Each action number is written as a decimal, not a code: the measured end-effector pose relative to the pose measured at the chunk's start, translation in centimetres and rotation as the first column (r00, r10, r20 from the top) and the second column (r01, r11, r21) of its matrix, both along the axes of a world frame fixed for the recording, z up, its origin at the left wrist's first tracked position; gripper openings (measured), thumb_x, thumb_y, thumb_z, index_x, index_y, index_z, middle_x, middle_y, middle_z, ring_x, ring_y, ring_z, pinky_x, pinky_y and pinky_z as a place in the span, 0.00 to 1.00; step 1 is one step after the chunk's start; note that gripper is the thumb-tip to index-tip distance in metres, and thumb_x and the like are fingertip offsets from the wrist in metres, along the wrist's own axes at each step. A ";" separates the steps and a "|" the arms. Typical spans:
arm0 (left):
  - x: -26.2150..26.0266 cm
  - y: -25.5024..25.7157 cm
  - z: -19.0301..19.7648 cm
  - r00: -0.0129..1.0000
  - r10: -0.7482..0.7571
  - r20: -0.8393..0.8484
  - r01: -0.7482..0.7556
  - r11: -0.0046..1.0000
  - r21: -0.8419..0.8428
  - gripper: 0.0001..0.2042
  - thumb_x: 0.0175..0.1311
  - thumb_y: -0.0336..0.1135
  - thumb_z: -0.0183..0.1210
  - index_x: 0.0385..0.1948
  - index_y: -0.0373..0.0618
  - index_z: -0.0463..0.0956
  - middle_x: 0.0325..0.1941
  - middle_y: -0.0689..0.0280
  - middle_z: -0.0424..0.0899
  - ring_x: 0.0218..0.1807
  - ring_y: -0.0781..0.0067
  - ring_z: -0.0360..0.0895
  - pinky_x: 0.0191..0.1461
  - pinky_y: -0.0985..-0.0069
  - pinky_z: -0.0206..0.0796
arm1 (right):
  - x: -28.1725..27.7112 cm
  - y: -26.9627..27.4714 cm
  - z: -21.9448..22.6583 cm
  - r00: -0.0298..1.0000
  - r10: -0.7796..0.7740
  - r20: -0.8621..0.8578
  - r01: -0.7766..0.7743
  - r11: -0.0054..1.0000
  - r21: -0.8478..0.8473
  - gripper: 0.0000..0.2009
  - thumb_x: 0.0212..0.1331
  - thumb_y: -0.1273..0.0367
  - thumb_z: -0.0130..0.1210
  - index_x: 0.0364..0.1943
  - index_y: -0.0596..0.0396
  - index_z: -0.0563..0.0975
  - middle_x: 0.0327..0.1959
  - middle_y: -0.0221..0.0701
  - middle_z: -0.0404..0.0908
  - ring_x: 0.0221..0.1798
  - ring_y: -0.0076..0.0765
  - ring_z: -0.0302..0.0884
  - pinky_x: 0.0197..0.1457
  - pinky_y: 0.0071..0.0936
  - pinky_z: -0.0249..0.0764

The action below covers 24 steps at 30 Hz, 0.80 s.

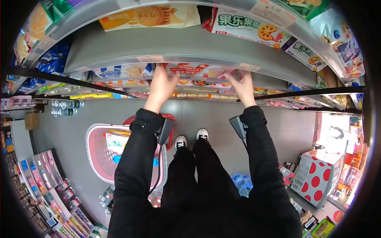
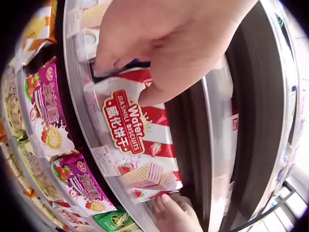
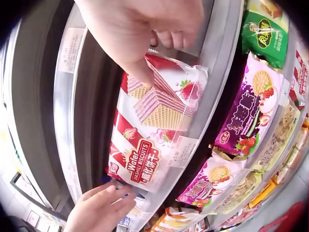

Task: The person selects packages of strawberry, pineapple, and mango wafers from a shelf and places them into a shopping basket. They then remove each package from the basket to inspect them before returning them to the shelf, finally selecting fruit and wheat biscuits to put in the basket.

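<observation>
Far left, on the floor: pink basket (image 1: 100,162), standing beside the person's left arm, some packs inside. Its rim sits well below the shelves, out of the arms' way.

Up on the shelf, left of the hands: blue-and-white wafer pack (image 1: 119,71), broad face outward, presumably so the print reads from the aisle.

Left hand (image 1: 160,88) at the near end of the red-and-white wafer pack (image 2: 130,130). Thumb lies over the printed face; fingers reach past the end. Whether they close behind it I can't tell from here, the end being covered by the hand itself.

The pack sits lengthwise between the two hands, behind the clear shelf lip (image 3: 197,145). The lip looks meant to stop it slipping forward. A price label (image 2: 105,161) is fixed there, in front of the pack. On the next shelf down, purple biscuit packs (image 2: 48,108) face out too.

Right hand (image 1: 242,87) grips the pack's other end, thumb across the wafer picture, fingers curled at the edge. A hand at each end likely keeps it level.

Far right, on the floor: white box with red dots (image 1: 314,179), well apart from the person.
</observation>
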<state>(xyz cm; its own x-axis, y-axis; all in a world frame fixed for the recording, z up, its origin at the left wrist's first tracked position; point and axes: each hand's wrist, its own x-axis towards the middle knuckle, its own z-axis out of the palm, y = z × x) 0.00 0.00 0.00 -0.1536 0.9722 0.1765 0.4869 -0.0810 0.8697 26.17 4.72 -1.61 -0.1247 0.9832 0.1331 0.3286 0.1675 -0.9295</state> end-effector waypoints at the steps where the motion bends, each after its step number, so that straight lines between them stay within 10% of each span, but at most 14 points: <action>1: -0.3 -0.3 1.1 1.000 0.027 0.004 -0.026 0.996 -0.080 0.30 0.47 0.30 0.59 0.53 0.37 0.53 0.49 0.55 0.67 0.53 0.62 0.65 0.55 0.72 0.56 | -0.8 0.0 0.0 0.998 0.027 -0.056 -0.031 0.997 -0.069 0.23 0.47 0.73 0.56 0.49 0.60 0.63 0.48 0.37 0.67 0.51 0.32 0.64 0.55 0.26 0.60; 15: 3.4 -0.6 -1.5 0.834 -0.031 0.551 0.028 1.000 0.013 0.21 0.47 0.19 0.56 0.46 0.37 0.62 0.45 0.62 0.70 0.50 0.72 0.68 0.56 0.74 0.58 | 3.6 -1.5 -0.2 0.934 -0.078 -0.349 0.015 0.984 -0.180 0.21 0.42 0.83 0.56 0.45 0.62 0.66 0.41 0.32 0.71 0.45 0.29 0.70 0.45 0.23 0.70; 24: 3.5 -10.0 1.5 0.977 0.135 0.166 -0.149 0.986 0.072 0.23 0.46 0.21 0.54 0.49 0.39 0.63 0.50 0.57 0.69 0.55 0.61 0.65 0.57 0.73 0.54 | 4.1 -9.2 3.7 0.972 -0.003 -0.235 -0.017 0.996 -0.082 0.25 0.40 0.82 0.56 0.49 0.58 0.67 0.53 0.35 0.65 0.55 0.30 0.62 0.56 0.27 0.60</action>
<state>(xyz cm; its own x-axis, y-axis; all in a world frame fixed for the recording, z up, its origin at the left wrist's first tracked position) 3.50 -10.00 1.54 -0.3220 0.9213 0.2180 0.3537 -0.0965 0.9304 30.31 -4.50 2.09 -0.1068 0.9912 0.0777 0.0991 0.0884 -0.9911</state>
